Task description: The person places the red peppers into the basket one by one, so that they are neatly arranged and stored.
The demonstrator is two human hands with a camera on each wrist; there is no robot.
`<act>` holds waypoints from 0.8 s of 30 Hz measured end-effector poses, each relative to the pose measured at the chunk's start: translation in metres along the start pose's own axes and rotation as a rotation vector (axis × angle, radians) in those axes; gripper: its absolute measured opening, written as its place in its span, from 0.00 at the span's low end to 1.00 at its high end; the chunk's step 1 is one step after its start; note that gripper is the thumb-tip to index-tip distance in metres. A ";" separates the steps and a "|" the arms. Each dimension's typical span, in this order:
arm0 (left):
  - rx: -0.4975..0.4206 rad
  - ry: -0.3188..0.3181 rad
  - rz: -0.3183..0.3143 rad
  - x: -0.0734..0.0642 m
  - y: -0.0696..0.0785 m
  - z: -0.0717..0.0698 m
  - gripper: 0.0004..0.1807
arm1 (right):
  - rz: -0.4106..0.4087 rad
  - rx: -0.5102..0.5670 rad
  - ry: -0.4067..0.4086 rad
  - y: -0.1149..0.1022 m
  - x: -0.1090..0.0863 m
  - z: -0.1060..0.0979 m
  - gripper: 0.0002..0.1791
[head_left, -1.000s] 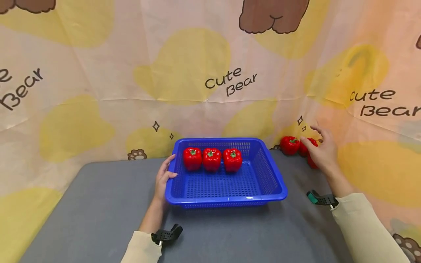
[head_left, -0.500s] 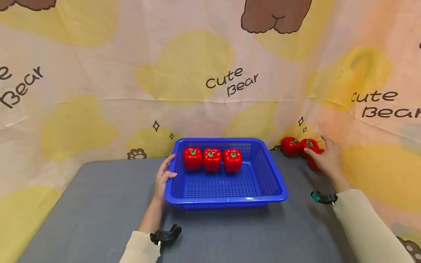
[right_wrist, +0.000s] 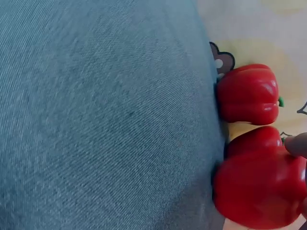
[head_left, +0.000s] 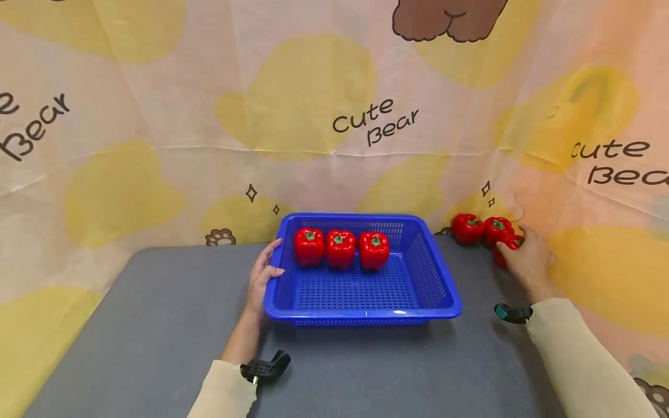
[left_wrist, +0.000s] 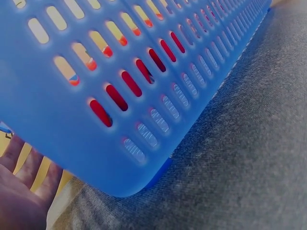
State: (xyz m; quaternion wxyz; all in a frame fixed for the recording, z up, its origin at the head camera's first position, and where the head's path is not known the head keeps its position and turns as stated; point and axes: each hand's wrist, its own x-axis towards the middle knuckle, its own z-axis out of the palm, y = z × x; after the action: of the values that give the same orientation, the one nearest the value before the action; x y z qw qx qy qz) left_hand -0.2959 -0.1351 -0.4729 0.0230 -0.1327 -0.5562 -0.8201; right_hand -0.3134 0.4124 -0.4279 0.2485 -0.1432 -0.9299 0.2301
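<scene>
A blue plastic basket [head_left: 360, 314] stands mid-table, and my left hand [head_left: 259, 283] holds its left rim, thumb on top. Along the basket's far side sit three red bell peppers in a row: a left one [head_left: 309, 249], a middle one [head_left: 340, 252] and a right one [head_left: 373, 253]. At the back right, my right hand [head_left: 530, 264] grips the nearest bell pepper [right_wrist: 256, 189] of another group, its thumb at the stem end. Just behind that are a second bell pepper [head_left: 495, 230] and a third bell pepper [head_left: 467, 229]. My palm hides part of the gripped one.
The grey table [head_left: 172, 325] ends at a patterned cloth [head_left: 292, 116] hanging behind it and along the right side. The group of peppers at the right sits close against this cloth. Black straps circle both wrists.
My right hand has come down onto the nearest bell pepper at the right and its fingers have closed around it. My left hand stays on the basket; the head view has shifted slightly.
</scene>
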 end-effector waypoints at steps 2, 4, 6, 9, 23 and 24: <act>0.000 -0.004 0.003 0.000 0.001 0.001 0.34 | -0.010 0.009 0.026 0.001 -0.001 0.000 0.38; -0.006 -0.010 0.005 0.000 0.002 0.001 0.34 | -0.038 0.017 0.043 0.003 -0.002 0.001 0.35; -0.011 -0.013 0.007 0.000 0.002 0.001 0.34 | -0.061 0.020 0.044 0.004 -0.002 0.002 0.35; -0.020 -0.012 0.005 0.001 0.001 0.000 0.34 | -0.070 0.026 0.037 0.007 -0.005 0.004 0.35; -0.043 0.002 0.005 0.002 0.002 -0.001 0.34 | -0.159 -0.025 -0.144 -0.005 -0.016 0.003 0.40; -0.043 0.002 0.005 0.002 0.002 -0.001 0.34 | -0.143 -0.010 -0.139 -0.006 -0.018 0.003 0.40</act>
State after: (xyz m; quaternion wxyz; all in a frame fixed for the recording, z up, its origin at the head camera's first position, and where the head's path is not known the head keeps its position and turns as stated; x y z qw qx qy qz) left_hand -0.2973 -0.1362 -0.4713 0.0230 -0.1337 -0.5379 -0.8320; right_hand -0.3011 0.3999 -0.4342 0.1984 -0.0613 -0.9539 0.2167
